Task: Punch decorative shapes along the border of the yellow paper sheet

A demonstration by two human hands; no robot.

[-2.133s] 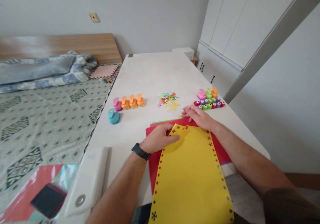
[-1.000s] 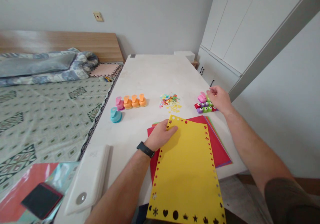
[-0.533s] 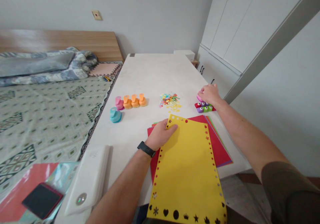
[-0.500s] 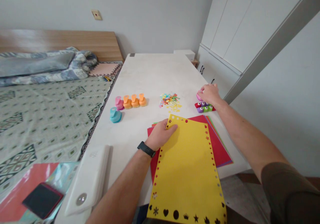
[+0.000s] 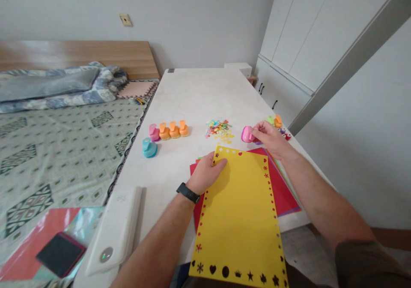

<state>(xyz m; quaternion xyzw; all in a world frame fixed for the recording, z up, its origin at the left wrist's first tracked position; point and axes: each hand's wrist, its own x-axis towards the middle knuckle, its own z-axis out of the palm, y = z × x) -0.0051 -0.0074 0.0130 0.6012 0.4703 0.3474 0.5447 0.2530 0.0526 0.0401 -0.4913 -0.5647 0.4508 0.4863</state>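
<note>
Pink punch [image 5: 247, 134], now off its earlier spot, between pinched right-hand fingers [image 5: 259, 135].

Wears a black, watch-like wristband [image 5: 188, 193] on the left side, fairly broad, smooth and of one colour. Has a short right sleeve [image 5: 361, 260] of plain, dark olive-brown cloth, loose at the hem, with both left hand [image 5: 207, 174] and right hand [image 5: 272, 139] bare. Shows some dark blue cloth [image 5: 183, 275] low at the lap, too little to tell the garment.

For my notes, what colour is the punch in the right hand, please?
The punch is pink; see the head view.
</note>
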